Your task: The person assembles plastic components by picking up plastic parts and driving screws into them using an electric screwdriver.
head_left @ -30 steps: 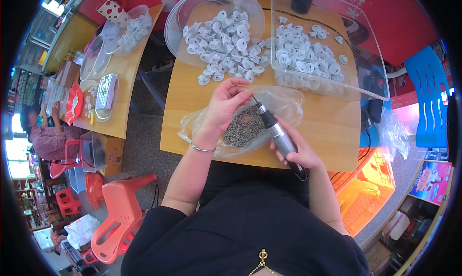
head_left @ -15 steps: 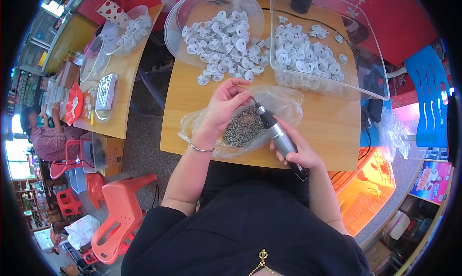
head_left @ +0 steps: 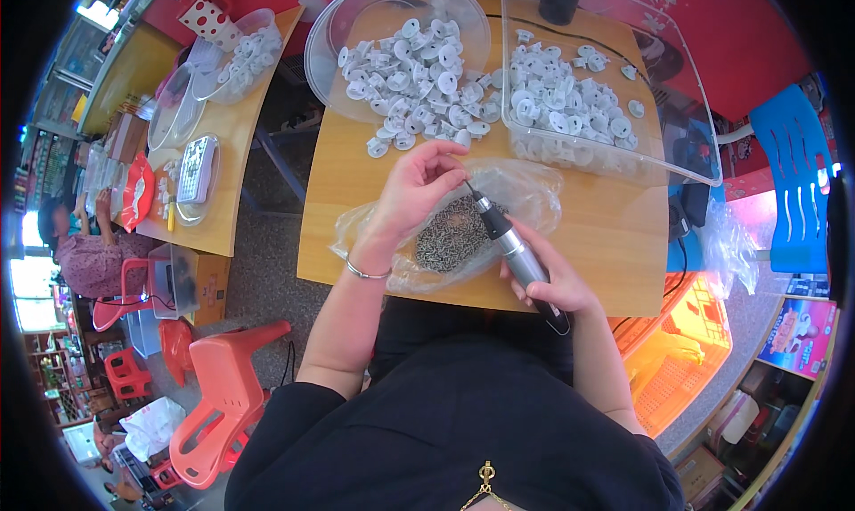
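A: Head view, only one we've got. L hand (head_left: 419, 190) is over the screw bag (head_left: 445, 230), fingers curled, tips pinched together near the driver tip. Can't tell what's in the pinch, too small, prob a screw or a white part.

B: R hand (head_left: 548, 279)?

A: Closed round the driver (head_left: 508, 244), fist grip on the lower body, bit pointing up-left to the L fingertips. Driver lies tilted across the bag's right side.

B: Where are the parts?

A: White parts (head_left: 405, 70) in a heap, half in the round bowl (head_left: 329, 39) and half spilled on the table (head_left: 614, 235). More in the clear bin (head_left: 686, 128) to the right. Screws (head_left: 450, 235) are a dark pile inside the bag, just under the L palm.

B: Tips for doing this bit well?

A: My read: keep bit and pinched piece in line, steady the L wrist on the bag, don't let plastic film catch the bit. Light grip so the tiny piece doesn't flip.

B: Other stuff?

A: 2nd table (head_left: 232, 137) to the left w/ tubs and trays, red stools (head_left: 223, 377) on the floor, another person (head_left: 89, 253) seated far left. Blue chair (head_left: 793, 181) at right.
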`<state>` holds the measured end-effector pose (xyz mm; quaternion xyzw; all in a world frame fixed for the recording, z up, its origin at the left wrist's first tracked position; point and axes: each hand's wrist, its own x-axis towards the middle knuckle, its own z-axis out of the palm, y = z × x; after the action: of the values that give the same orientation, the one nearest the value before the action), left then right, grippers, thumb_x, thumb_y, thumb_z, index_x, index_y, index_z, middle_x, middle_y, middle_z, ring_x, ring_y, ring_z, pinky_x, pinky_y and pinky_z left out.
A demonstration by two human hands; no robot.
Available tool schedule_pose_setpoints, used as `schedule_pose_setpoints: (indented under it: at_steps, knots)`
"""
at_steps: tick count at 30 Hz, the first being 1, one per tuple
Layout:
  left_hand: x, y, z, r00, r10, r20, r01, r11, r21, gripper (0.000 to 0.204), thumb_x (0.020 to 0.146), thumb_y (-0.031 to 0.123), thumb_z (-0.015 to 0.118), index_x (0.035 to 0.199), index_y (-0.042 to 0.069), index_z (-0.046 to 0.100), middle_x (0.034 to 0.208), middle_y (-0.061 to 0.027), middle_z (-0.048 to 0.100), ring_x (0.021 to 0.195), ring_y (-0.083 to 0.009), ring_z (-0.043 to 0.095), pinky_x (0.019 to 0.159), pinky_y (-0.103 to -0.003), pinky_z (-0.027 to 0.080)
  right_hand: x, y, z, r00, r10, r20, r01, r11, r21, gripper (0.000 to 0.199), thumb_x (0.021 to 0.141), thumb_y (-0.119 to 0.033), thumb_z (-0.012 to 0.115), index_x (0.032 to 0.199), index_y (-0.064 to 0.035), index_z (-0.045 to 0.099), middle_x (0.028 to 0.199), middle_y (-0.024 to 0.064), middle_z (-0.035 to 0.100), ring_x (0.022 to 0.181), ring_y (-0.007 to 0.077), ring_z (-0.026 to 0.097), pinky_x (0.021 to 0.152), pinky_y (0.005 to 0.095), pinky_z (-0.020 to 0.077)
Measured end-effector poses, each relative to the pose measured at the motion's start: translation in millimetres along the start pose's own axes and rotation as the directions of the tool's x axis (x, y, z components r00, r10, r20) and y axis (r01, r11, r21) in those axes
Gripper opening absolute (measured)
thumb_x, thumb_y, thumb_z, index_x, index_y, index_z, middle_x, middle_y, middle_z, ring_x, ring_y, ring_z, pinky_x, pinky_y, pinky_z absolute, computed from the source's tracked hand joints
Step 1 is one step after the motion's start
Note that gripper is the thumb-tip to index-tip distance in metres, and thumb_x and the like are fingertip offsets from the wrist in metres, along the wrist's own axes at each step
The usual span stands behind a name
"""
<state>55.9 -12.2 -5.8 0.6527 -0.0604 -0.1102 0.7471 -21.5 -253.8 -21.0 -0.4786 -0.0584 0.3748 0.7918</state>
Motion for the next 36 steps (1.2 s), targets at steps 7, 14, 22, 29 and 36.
schedule_pose_setpoints:
  at_steps: [7,14,22,29,36]
  knots:
    - [-2.0,3.0,-0.7,0.998,-0.057,-0.001,0.057,0.998,0.020,0.029,0.086,0.003,0.061,0.114,0.000,0.054,0.087,-0.0066,0.066,0.080,-0.0099,0.061,0.075,-0.022,0.049,0.2,0.6,-1.2,1.000,-0.012,0.014,0.012,1.000,-0.011,0.095,0.063,-0.009,0.067,0.147,-0.0125,0.021,0.097,0.0103,0.053,0.065,0.0104,0.051,0.057,0.0230,0.0450]
    - [-3.1,8.0,-1.6,0.997,-0.071,-0.041,0.071,0.997,-0.001,0.029,0.089,0.007,0.058,0.116,0.000,0.053,0.086,-0.0066,0.066,0.079,-0.0101,0.061,0.071,-0.023,0.049,0.3,0.0,-1.0,1.000,-0.025,0.014,0.025,1.000,-0.004,0.098,0.063,-0.015,0.072,0.147,-0.0128,0.021,0.097,0.0102,0.053,0.065,0.0107,0.051,0.057,0.0230,0.0448]
    - [30.2,-3.5,-11.9,0.916,0.359,-0.177,-0.176,0.758,0.628,0.018,0.084,0.010,0.065,0.099,0.002,0.063,0.083,-0.0059,0.065,0.068,-0.0105,0.057,0.058,-0.025,0.046,0.1,0.0,-0.6,0.999,-0.050,0.016,0.050,0.999,0.002,0.099,0.062,-0.016,0.072,0.147,-0.0129,0.021,0.097,0.0102,0.053,0.065,0.0114,0.051,0.057,0.0236,0.0452]
    - [45.2,-21.2,6.2,0.906,0.397,-0.146,-0.061,0.464,0.884,0.021,0.072,0.011,0.072,0.088,0.003,0.061,0.071,-0.0069,0.058,0.064,-0.0213,0.056,0.057,-0.032,0.044,-1.4,-1.0,1.2,0.999,-0.040,-0.018,0.040,0.999,0.031,0.097,0.059,-0.011,0.066,0.146,-0.0126,0.023,0.096,0.0100,0.053,0.065,0.0113,0.050,0.057,0.0226,0.0440]
    - [44.0,-35.6,-2.7,0.880,0.463,-0.108,-0.175,0.527,0.832,0.017,0.073,0.010,0.069,0.083,0.005,0.056,0.086,-0.0088,0.059,0.071,-0.0257,0.059,0.064,-0.035,0.048,1.9,2.9,-1.1,0.996,-0.086,0.006,0.086,0.995,-0.047,0.115,0.062,-0.050,0.080,0.147,-0.0090,0.016,0.095,0.0115,0.054,0.062,0.0123,0.052,0.053,0.0215,0.0428]
